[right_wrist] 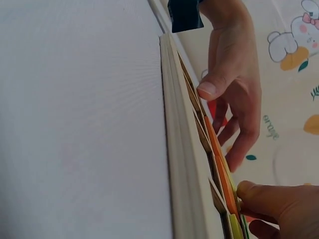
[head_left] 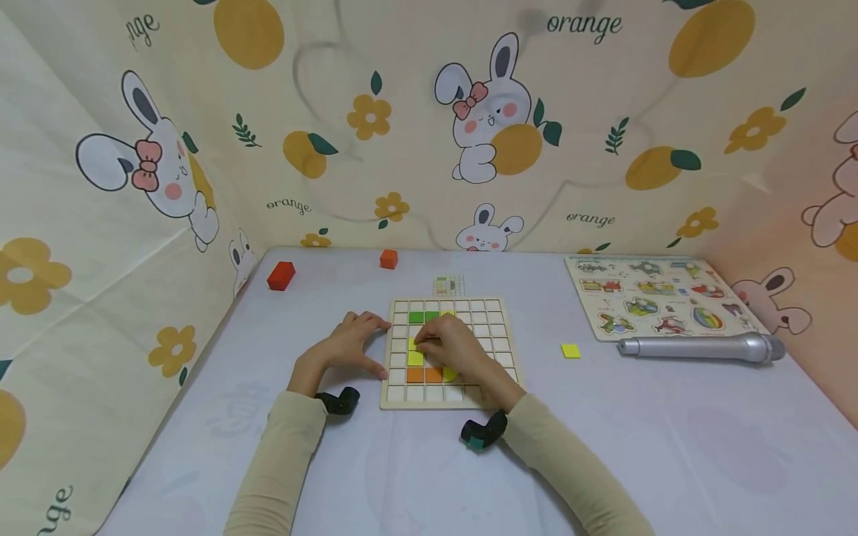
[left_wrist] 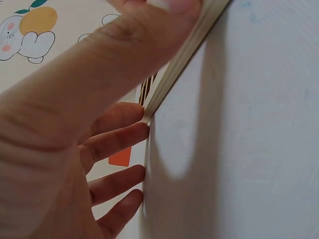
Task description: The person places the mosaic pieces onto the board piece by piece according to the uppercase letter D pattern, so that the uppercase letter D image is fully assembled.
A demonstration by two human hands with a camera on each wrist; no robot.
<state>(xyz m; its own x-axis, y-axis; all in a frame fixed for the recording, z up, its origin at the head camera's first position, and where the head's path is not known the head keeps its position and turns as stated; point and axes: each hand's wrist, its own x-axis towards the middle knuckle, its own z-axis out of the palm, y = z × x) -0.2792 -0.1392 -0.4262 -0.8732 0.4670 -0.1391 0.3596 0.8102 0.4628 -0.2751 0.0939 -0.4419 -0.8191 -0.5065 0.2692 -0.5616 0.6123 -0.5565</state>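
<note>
A wooden grid board (head_left: 452, 407) lies on the table, with green tiles (head_left: 416, 318), orange tiles (head_left: 415, 375) and yellow tiles (head_left: 415, 359) in some of its cells. My left hand (head_left: 345, 344) rests against the board's left edge, thumb low near the front corner and fingers spread farther up; the left wrist view shows these fingertips along its side. Over the board, my right hand (head_left: 456, 348) pinches a yellow tile (head_left: 412, 343) in the left part of the grid, just above another yellow one. That hand hides several cells. In the right wrist view its thumb (right_wrist: 254, 191) is right at the tiles.
A loose yellow tile (head_left: 570, 351) lies right of the board. Behind the board is a small pattern card (head_left: 447, 286). An orange cube (head_left: 389, 259) and a red block (head_left: 281, 276) stand at the back left. A picture puzzle (head_left: 657, 294) and silver microphone (head_left: 700, 348) lie right.
</note>
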